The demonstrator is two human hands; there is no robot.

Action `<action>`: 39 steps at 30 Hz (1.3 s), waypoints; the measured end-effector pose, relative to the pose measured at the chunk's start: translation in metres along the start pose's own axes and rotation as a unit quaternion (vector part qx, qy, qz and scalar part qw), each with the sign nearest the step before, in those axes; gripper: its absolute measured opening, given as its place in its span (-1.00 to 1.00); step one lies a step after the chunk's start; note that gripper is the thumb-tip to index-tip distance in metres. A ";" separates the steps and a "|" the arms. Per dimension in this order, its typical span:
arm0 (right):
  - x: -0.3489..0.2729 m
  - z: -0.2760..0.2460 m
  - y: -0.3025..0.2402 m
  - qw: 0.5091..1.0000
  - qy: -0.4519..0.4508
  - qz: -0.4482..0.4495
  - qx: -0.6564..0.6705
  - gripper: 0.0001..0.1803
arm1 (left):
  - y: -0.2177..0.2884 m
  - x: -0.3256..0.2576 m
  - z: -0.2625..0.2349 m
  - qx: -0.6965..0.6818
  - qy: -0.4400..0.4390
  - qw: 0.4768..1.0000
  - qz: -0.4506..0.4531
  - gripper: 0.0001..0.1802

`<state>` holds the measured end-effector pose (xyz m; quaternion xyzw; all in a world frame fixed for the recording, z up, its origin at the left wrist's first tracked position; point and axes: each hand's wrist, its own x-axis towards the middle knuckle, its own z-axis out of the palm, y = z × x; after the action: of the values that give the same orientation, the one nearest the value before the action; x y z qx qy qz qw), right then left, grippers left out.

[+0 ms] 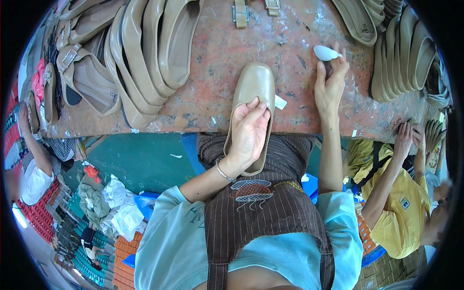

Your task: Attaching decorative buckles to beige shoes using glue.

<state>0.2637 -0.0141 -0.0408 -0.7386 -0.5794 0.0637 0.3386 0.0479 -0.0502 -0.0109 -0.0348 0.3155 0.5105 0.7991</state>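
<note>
My left hand (249, 128) is closed on a beige square-toed flat shoe (254, 82). The shoe's toe points away over the worktable, while its heel end hangs past the near edge above my lap. Thumb and fingertips press together at the shoe's opening, and the palm covers part of its inside. To the right, over the table, my right hand (331, 87) has its fingers curled round a small white rounded object (326, 52) with a narrow end, whose kind I cannot make out. A small white slip of paper (280, 102) lies beside the shoe.
Nested beige shoes (145, 58) crowd the table's left side, with a buckled shoe (92, 79) next to them. Another shoe stack (401, 58) stands at right. Two buckled straps (240, 14) lie at the far side. A person in yellow (398, 208) works on my right, another at left.
</note>
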 end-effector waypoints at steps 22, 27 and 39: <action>0.005 -0.003 -0.098 0.978 -0.137 0.008 0.159 -0.63 | 0.000 0.003 0.000 -0.041 0.001 0.999 -0.011 -0.87; -0.018 -0.010 -0.107 0.967 -0.185 0.010 0.175 -0.60 | 0.001 0.004 0.003 0.012 -0.018 1.000 -0.013 -0.73; -0.016 -0.008 -0.109 0.964 -0.191 0.057 0.173 -0.62 | 0.008 0.007 0.009 -0.042 -0.007 0.998 -0.037 -0.73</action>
<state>0.1735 -0.0211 0.0232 -0.6745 -0.5705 0.3222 0.3403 0.0469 -0.0377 -0.0054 -0.0760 0.2870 0.4938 0.8173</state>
